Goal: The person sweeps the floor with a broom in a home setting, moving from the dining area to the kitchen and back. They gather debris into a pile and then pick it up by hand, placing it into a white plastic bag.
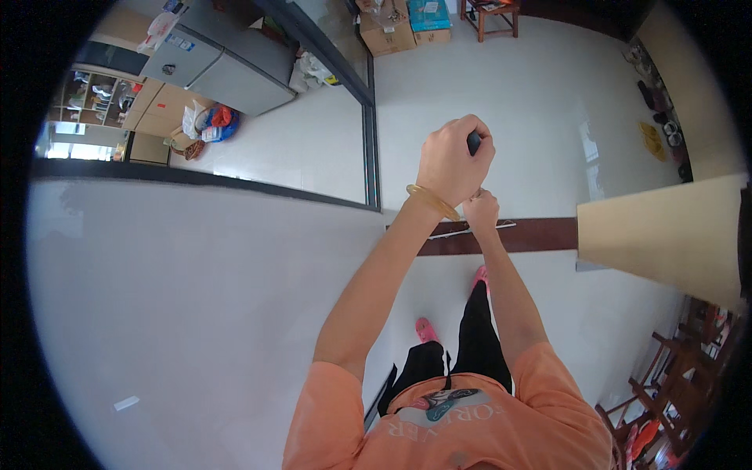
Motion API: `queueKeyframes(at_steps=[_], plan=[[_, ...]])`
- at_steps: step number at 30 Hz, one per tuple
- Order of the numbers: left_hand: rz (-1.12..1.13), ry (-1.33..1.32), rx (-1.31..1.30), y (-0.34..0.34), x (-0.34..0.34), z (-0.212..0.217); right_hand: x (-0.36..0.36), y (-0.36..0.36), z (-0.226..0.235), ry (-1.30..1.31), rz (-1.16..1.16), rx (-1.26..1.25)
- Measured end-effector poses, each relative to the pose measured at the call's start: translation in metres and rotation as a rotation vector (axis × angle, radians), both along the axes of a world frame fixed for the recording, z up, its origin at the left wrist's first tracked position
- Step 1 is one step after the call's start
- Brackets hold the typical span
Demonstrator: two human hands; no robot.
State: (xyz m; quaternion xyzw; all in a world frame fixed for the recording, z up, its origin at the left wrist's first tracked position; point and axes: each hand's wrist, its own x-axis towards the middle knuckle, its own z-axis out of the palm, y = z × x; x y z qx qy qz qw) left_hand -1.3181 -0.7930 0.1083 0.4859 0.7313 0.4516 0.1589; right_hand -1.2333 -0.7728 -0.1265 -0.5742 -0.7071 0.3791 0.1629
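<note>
Fingers (485, 133) of left hand (456, 163) and, seemingly, right hand (482, 209) grip a handle (473, 143); cardboard boxes (389, 41) hide their contents.

Free room: pale floor (517, 110), far centre, between dark frame (372, 157) at left and yellow slippers (652, 142) at far right | Obstacles: cream panel (658, 235) stands right; wooden furniture (680, 385), near right; cartons (389, 41), far; wooden stool (491, 12), far

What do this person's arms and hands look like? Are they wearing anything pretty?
Short orange sleeves leave both forearms bare. The left wrist has a smooth, yellowish, round bangle. The right hand seems to have a ring, though it's tiny here. No gloves.
</note>
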Motion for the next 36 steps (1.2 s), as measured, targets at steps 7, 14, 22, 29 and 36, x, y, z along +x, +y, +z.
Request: queueKeyframes(at_steps=[7, 14, 22, 29, 36], plan=[[0.012, 0.014, 0.032, 0.098, -0.028, 0.004, -0.044, 0.111, 0.012, -0.037, 0.136, -0.029], [-0.002, 0.010, 0.039, 0.201, -0.101, -0.005, -0.105, 0.203, 0.028, -0.034, 0.046, -0.184], [-0.059, 0.013, 0.025, 0.322, -0.171, 0.004, -0.182, 0.327, 0.001, -0.033, 0.015, -0.069], [-0.092, 0.003, 0.023, 0.405, -0.170, 0.033, -0.170, 0.424, 0.029, -0.049, 0.107, -0.073], [-0.269, 0.036, -0.068, 0.433, -0.131, 0.031, -0.074, 0.462, 0.036, -0.185, 0.104, -0.093]])
